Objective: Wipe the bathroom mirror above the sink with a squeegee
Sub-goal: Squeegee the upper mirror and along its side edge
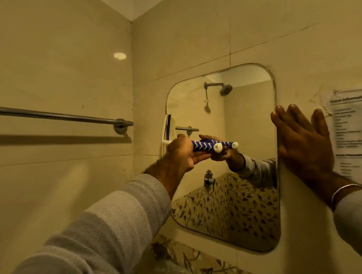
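Note:
A rounded rectangular mirror hangs on the beige tiled wall. My left hand is wrapped around the squeegee, which has a blue handle with white zigzags and a white end. Its white and blue blade stands upright against the mirror's left edge. My right hand lies flat with fingers spread on the wall at the mirror's right edge. The mirror reflects the hand, the handle, a shower head and a leaf-patterned wall.
A chrome towel rail runs along the left wall, ending near the corner. A printed paper notice is taped to the wall right of my right hand. Leaf-patterned tile runs below the mirror.

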Demonstrator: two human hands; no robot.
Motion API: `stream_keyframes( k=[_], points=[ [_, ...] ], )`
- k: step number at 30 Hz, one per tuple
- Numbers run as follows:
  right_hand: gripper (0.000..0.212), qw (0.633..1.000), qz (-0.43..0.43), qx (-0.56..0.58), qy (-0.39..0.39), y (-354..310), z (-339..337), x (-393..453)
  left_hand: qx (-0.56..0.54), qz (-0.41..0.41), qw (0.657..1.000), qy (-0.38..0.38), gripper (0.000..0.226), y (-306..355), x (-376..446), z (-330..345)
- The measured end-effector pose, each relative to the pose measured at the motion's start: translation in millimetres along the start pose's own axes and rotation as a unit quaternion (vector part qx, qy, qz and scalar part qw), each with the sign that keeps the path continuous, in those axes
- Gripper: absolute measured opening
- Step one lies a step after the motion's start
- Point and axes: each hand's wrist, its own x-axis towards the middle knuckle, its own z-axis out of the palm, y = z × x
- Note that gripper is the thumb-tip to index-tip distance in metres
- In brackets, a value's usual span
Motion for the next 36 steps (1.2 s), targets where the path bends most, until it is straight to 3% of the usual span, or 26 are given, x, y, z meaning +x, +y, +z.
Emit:
stream_keyframes(
  k=[17, 21, 23, 36],
  points=[
    [0.062, 1.000, -0.010, -0.018, 0.005, 6, 4, 2, 0.009, -0.069, 0.982, -0.175, 0.026, -36, -96, 94],
    [0.077, 0.998, -0.053, -0.044, 0.006, 11, 4, 6, 0.040, -0.078, 0.972, -0.218, 0.039, -41, -123, 108],
    [0.069, 0.996, -0.064, -0.053, 0.018, 12, 5, 7, 0.056, -0.077, 0.968, -0.234, 0.043, -42, -132, 108],
    [0.067, 1.000, -0.002, 0.003, -0.022, 2, -2, 1, 0.066, -0.085, 0.963, -0.247, 0.029, -40, -166, 69]
  ],
)
